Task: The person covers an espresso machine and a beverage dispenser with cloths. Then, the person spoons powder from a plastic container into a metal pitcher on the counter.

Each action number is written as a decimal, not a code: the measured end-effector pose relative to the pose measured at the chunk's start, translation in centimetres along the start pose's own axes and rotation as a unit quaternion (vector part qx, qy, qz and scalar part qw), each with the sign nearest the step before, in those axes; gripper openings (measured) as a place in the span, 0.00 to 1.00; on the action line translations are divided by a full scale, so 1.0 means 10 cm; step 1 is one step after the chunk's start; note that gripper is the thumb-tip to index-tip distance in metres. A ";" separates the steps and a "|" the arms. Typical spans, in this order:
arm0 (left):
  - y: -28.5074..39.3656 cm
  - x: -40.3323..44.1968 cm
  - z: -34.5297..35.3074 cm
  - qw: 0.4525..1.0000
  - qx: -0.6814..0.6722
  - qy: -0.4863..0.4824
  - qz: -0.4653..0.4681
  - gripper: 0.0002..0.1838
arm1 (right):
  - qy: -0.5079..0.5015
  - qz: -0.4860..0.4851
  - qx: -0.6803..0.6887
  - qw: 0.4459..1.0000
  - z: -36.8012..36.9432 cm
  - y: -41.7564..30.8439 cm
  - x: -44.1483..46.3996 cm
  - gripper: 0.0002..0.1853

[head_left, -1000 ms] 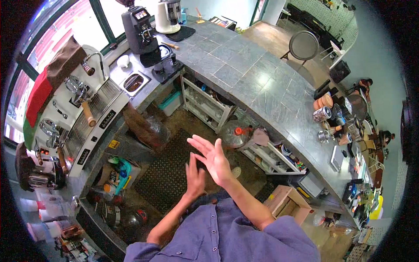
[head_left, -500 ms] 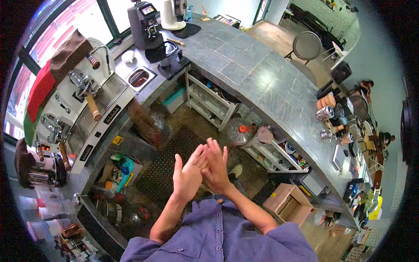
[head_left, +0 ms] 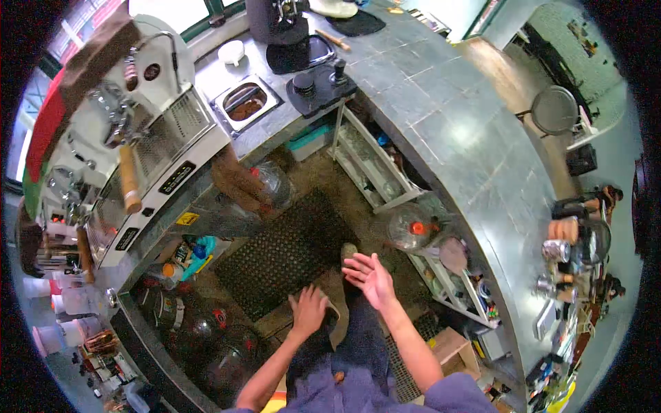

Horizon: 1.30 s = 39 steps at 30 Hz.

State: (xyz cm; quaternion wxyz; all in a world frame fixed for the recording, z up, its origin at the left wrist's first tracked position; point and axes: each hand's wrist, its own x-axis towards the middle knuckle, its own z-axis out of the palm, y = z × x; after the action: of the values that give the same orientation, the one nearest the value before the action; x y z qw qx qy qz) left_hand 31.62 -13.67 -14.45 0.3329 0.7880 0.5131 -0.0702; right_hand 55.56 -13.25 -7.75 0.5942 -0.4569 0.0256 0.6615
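My left hand (head_left: 308, 311) is low in front of my body, back upward, fingers apart and slightly blurred. It holds nothing. To its right and a little higher, my right hand (head_left: 370, 279) is open with the palm showing and the fingers stretched out, also without anything in it. The two hands are apart from each other. Below them are my dark trousers and the black perforated floor mat (head_left: 279, 258). To the left stands the espresso machine (head_left: 148, 155), with a wooden-handled portafilter (head_left: 129, 182) in its group.
A knock-out bin (head_left: 246, 104) with coffee grounds is set in the counter, near a white cup (head_left: 232, 52) and tampers on a black mat (head_left: 318, 89). The tiled counter (head_left: 447, 117) curves round on the right. Under it stand white shelves (head_left: 368, 158), a large clear bottle (head_left: 411, 228) and a cardboard box (head_left: 454, 350).
My hands have come apart from their touching palms and dropped lower. The view has shifted, bringing the espresso machine and the bin nearer.
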 end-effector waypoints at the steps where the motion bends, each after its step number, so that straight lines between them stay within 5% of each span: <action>1: -0.26 0.01 0.16 0.995 -0.094 0.006 -0.033 0.34 | -0.002 -0.008 -0.035 0.999 -0.21 0.00 0.33 0.31; 2: -0.48 0.04 0.32 0.980 -0.188 0.013 -0.067 0.32 | -0.002 0.004 -0.034 0.999 -0.39 0.04 0.74 0.31; 6: -0.81 -0.04 0.58 0.955 -0.202 -0.049 -0.212 0.28 | 0.113 0.037 -0.430 0.895 -1.19 0.37 2.62 0.21; 8: -0.76 0.01 0.69 0.921 -0.222 -0.042 -0.317 0.28 | -0.031 -0.035 -0.761 0.647 -3.00 1.45 4.53 0.26; 10: -1.01 -0.08 1.18 0.879 -0.300 -0.057 -0.366 0.28 | -0.145 -0.108 -0.585 0.791 -3.22 1.52 5.38 0.30; 11: -1.14 -0.14 1.42 0.833 -0.377 -0.063 -0.401 0.28 | -0.128 -0.130 -0.583 0.791 -3.10 1.35 5.73 0.30; 12: -1.22 -0.24 1.61 0.832 -0.374 -0.065 -0.404 0.28 | -0.089 -0.141 -0.599 0.783 -2.92 1.15 6.00 0.29; 13: -1.30 -0.34 1.78 0.916 -0.226 -0.093 -0.317 0.29 | -0.048 -0.154 -0.619 0.768 -2.69 0.90 6.27 0.29; 15: -1.37 -0.18 1.92 0.967 -0.070 -0.118 -0.216 0.30 | 0.001 -0.181 -0.638 0.748 -2.50 0.64 6.73 0.28; 20: -1.06 0.24 1.78 0.904 -0.306 -0.018 -0.299 0.20 | 0.073 -0.239 -0.654 0.714 -2.19 0.16 7.41 0.27; 23: -1.37 0.26 1.99 0.885 -0.384 -0.008 -0.264 0.20 | 0.093 -0.263 -0.654 0.703 -2.18 0.06 7.57 0.26; 39: -1.39 0.63 1.97 0.886 -0.319 -0.092 -0.324 0.23 | 0.120 -0.278 -0.703 0.644 -2.09 0.22 7.15 0.20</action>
State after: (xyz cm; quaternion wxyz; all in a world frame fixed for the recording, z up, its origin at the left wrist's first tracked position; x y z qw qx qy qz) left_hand 27.21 -17.09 -38.72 0.5709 0.4195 0.7013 -0.0790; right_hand 74.60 28.54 -66.40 0.2423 -0.7982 -0.5040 0.2241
